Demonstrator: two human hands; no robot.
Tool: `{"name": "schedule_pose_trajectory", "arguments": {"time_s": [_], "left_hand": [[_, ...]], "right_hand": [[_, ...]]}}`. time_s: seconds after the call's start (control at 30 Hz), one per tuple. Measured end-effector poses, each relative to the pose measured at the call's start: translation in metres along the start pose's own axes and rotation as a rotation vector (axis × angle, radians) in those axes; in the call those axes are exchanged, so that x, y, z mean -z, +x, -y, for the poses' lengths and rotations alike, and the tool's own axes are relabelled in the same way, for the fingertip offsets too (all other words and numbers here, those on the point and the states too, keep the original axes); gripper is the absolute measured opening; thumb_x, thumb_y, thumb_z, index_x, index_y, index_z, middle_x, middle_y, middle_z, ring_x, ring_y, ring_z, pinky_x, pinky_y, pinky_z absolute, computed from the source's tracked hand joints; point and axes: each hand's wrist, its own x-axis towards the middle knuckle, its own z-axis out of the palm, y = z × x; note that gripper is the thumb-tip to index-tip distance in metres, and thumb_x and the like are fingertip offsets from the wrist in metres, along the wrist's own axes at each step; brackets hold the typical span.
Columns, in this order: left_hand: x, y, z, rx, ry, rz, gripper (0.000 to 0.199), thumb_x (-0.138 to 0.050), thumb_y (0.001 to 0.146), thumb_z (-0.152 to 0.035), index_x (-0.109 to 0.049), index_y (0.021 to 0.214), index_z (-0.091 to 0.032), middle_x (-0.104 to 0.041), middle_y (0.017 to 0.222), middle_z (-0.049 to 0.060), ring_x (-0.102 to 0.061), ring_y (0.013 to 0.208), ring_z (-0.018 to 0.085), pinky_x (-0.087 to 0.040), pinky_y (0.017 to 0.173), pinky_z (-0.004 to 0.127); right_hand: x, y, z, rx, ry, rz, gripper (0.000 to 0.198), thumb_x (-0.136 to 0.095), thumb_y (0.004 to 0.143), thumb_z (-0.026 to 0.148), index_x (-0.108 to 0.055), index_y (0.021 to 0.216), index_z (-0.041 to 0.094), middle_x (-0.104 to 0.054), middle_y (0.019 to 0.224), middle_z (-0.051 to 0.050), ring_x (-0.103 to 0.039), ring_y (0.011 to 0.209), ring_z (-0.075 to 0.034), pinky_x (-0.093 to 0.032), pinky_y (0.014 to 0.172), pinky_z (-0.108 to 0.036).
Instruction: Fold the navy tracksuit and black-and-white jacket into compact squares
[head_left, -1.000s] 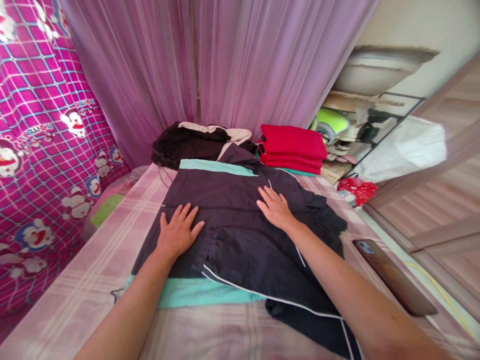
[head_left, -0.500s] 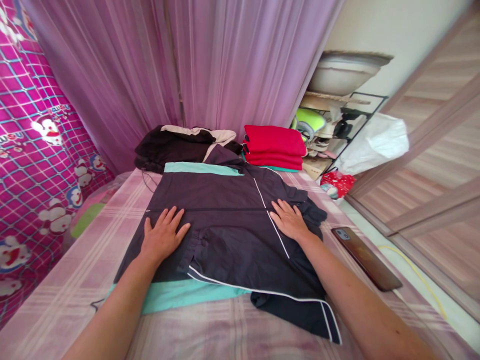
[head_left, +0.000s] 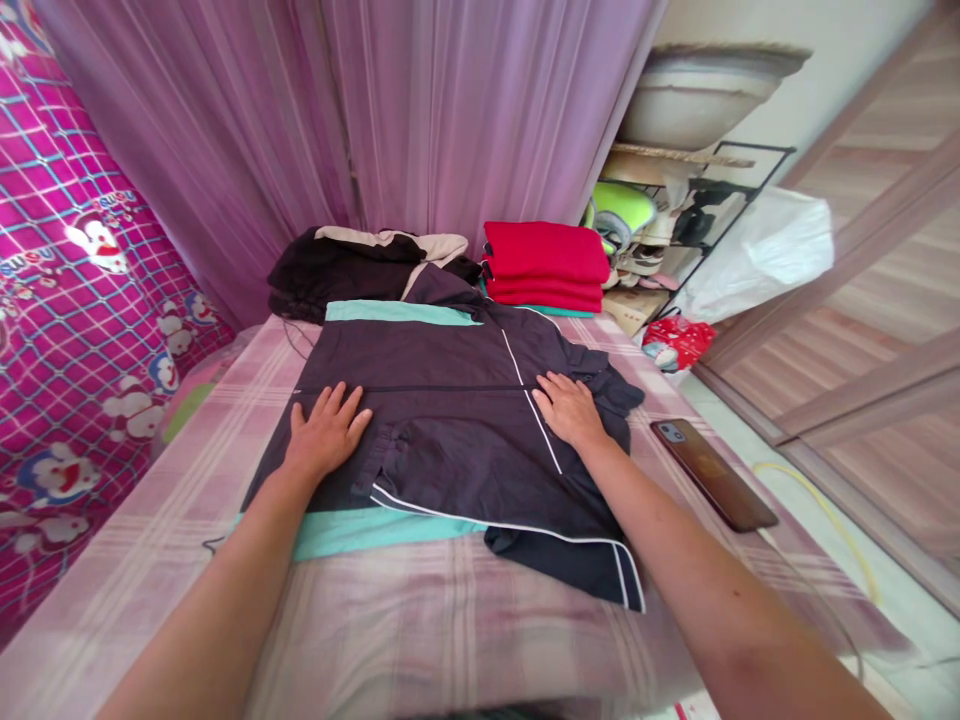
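A dark jacket [head_left: 420, 355] with turquoise bands and thin white piping lies spread on the plaid bedcover, its zip running across the middle. One sleeve [head_left: 480, 470] with a gathered cuff is folded over the near half of the body. My left hand [head_left: 328, 432] rests flat on the jacket's left part, just below the zip, fingers spread. Lying flat by the white piping on the right is my right hand [head_left: 568, 405], near the collar end. Neither hand grips the fabric.
Behind the jacket sit a dark garment pile [head_left: 337, 265] and a stack of folded red clothes [head_left: 544, 265]. A phone [head_left: 712, 475] with a cable lies to the right on the plaid cover [head_left: 420, 640]. A shelf with a basin [head_left: 697, 100] stands beyond, beside a purple curtain [head_left: 480, 110].
My view has shifted slightly, so the jacket and bed appear higher in the picture. Both hands stay flat at about the same places on the jacket.
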Motion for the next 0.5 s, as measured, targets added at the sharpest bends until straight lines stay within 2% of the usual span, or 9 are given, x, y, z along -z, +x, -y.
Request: {"name": "schedule_pose_trajectory", "arguments": {"time_s": [0.13,0.3,0.5], "left_hand": [[0.004,-0.003,-0.005,0.010,0.036,0.011,0.060,-0.025,0.099,-0.049,-0.031,0.154,-0.024,-0.024,0.163,0.010,-0.020,0.150,0.032,-0.018,0.116,0.065],[0.003,-0.010,-0.020,-0.071,0.025,-0.077,0.059,-0.022,0.100,-0.045,-0.036,0.152,-0.022,-0.031,0.161,0.008,-0.026,0.149,0.028,-0.020,0.118,0.059],[-0.006,-0.011,-0.023,-0.102,-0.009,-0.037,0.058,-0.024,0.100,-0.045,-0.036,0.152,-0.023,-0.032,0.160,0.007,-0.027,0.148,0.027,-0.024,0.118,0.055]], "right_hand": [[-0.005,0.000,-0.002,0.020,0.006,-0.073,0.048,-0.032,0.100,0.036,-0.064,0.130,0.017,-0.060,0.138,-0.013,-0.052,0.129,-0.028,-0.037,0.109,-0.049],[-0.008,0.000,-0.003,0.035,-0.015,-0.088,0.047,-0.032,0.100,0.036,-0.066,0.127,0.016,-0.062,0.135,-0.013,-0.055,0.127,-0.027,-0.039,0.107,-0.046],[-0.008,0.000,-0.004,0.052,-0.026,-0.095,0.047,-0.033,0.100,0.033,-0.067,0.126,0.012,-0.062,0.134,-0.015,-0.056,0.125,-0.028,-0.040,0.107,-0.045]]}}
